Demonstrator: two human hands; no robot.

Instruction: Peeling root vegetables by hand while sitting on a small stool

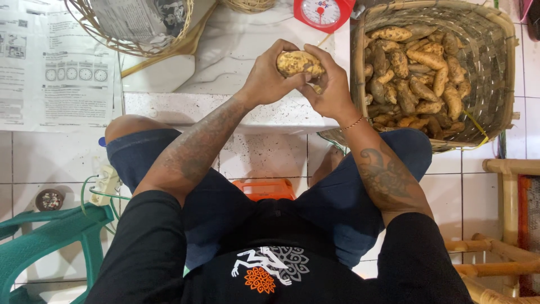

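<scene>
**Both hands on one tuber, basket close by**

Clearly, from the head camera, the left hand [269, 76] and right hand [331, 84] close together around a yellow-brown tuber [300, 63], held above the pale stone slab [225, 107]. Working it well likely means a firm cradle in one palm while the other hand's fingers turn it. Just right, a woven basket [495, 50] holds many more tubers. A red scale [322, 12] stands beyond; white floor tiles [264, 155] lie below.

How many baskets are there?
3. A big basket of sweet potatoes sits right of the hands, one with a bag at top left, and one peeks in at the top edge. More may be out of view.
</scene>
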